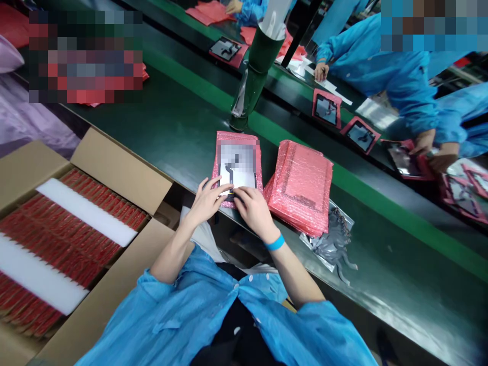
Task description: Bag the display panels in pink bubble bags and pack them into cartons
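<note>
Got fingers loosely spread on the left hand, with the tips down around the near left part of a flat display panel. Got them bunched closer together and bent on the right hand, over the near end of the same panel, right beside the left fingertips. Can't tell about an actual pinch on that side, way too small to make out. Also wearing a blue wristband on the right arm, btw.

As for the panel: lying flat on a pink bubble-wrap pouch, at the near edge of a dark green workbench, with a black flex cable running over its white surface toward the fingers. Pixelated at the far end, so can't read much up there.

Just to the right, a stack of pink bubble-wrap pouches, piled kinda unevenly and partly covering a clear bag of dark ribbon cables. Farther off past the panel, a green post with clear plastic on it. Near left, a big cardboard carton with flaps folded out, packed with rows of red packs and two white foam strips. Over at far right, co-workers in blue sleeves, plus more panels on pink pouches along that side.
</note>
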A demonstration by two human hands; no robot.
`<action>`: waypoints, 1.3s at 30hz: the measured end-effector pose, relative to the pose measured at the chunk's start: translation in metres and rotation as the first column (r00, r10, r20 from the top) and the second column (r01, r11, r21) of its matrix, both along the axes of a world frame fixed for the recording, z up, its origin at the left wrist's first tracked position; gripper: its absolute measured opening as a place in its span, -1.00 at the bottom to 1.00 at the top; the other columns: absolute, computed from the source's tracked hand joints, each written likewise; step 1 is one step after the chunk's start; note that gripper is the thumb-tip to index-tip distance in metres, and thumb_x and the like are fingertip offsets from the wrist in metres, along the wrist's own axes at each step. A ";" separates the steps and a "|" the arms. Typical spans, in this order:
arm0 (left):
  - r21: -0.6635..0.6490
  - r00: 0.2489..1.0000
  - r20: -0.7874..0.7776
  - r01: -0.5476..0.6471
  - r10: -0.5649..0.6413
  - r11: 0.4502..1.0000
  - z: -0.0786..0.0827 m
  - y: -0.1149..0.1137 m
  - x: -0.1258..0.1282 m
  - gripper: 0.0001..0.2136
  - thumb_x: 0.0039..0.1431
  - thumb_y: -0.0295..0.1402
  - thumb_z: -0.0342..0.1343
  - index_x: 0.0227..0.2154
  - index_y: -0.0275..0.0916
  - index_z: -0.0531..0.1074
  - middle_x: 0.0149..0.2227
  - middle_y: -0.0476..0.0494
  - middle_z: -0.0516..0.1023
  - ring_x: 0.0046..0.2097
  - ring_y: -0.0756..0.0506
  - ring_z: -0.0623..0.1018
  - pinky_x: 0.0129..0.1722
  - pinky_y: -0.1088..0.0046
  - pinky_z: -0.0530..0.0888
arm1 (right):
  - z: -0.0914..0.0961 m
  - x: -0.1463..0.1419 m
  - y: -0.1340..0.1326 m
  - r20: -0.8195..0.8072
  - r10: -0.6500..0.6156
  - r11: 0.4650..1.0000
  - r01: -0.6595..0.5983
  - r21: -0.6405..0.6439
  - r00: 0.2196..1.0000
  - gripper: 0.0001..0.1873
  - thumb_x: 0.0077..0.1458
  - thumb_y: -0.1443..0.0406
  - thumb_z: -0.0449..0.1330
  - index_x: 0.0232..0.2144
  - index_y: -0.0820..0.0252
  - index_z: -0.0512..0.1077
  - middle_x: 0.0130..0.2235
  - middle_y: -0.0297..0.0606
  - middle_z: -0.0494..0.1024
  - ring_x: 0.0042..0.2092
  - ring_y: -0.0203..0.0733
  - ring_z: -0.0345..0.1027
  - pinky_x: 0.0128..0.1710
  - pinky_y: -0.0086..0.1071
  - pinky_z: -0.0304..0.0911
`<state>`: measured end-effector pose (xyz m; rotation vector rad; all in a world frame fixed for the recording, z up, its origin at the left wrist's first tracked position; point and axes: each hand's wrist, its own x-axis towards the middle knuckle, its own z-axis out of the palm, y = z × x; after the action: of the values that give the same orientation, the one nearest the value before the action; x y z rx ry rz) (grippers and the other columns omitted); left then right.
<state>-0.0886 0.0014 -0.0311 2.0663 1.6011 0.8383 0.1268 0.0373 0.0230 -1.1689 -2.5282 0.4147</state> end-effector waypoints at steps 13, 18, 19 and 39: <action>0.013 1.000 -0.016 -0.007 0.007 1.000 0.001 -0.002 0.000 -0.60 0.60 -0.20 -0.05 0.35 0.01 0.46 0.38 -0.11 0.56 0.55 -0.22 0.30 0.60 -0.08 0.04 | -0.023 0.002 -0.031 0.095 -0.003 0.997 -0.005 0.082 0.996 -0.38 0.54 0.22 0.05 0.55 0.09 0.21 0.46 0.04 0.42 0.43 0.33 0.28 0.36 0.24 0.30; 0.051 0.999 0.015 -0.036 0.035 0.998 -0.004 -0.003 0.002 -0.60 0.59 -0.19 -0.03 0.36 -0.01 0.43 0.37 -0.17 0.57 0.54 -0.28 0.32 0.53 -0.16 0.17 | -0.001 0.055 -0.038 -0.216 -0.110 0.976 0.146 0.160 0.970 -0.43 0.54 0.22 0.07 0.51 0.07 0.30 0.44 -0.04 0.45 0.47 0.07 0.31 0.47 0.01 0.28; 0.056 0.998 0.034 -0.047 0.045 0.997 -0.005 -0.002 0.003 -0.61 0.58 -0.18 -0.01 0.35 -0.02 0.44 0.36 -0.18 0.58 0.54 -0.30 0.33 0.52 -0.18 0.19 | 0.002 0.072 -0.038 -0.249 -0.219 0.945 0.268 0.185 0.943 -0.39 0.53 0.21 0.09 0.53 0.08 0.26 0.47 -0.02 0.41 0.51 0.11 0.24 0.51 0.07 0.22; -0.519 0.178 0.803 0.680 0.569 0.519 0.086 -0.043 0.143 -0.40 0.32 0.13 0.27 0.11 -0.34 0.61 0.08 -0.43 0.73 0.18 -0.46 0.69 0.23 -0.09 0.62 | -0.019 0.107 -0.157 -0.513 -0.071 0.804 0.354 0.479 0.856 -0.51 0.48 0.29 0.13 0.36 -0.10 0.48 0.04 -0.27 0.76 0.07 -0.02 0.55 0.22 -0.06 0.23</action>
<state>0.0549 -0.0413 0.0545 0.3702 0.6818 0.7578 0.2339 -0.1197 0.0036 -0.9579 -1.8600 -0.1064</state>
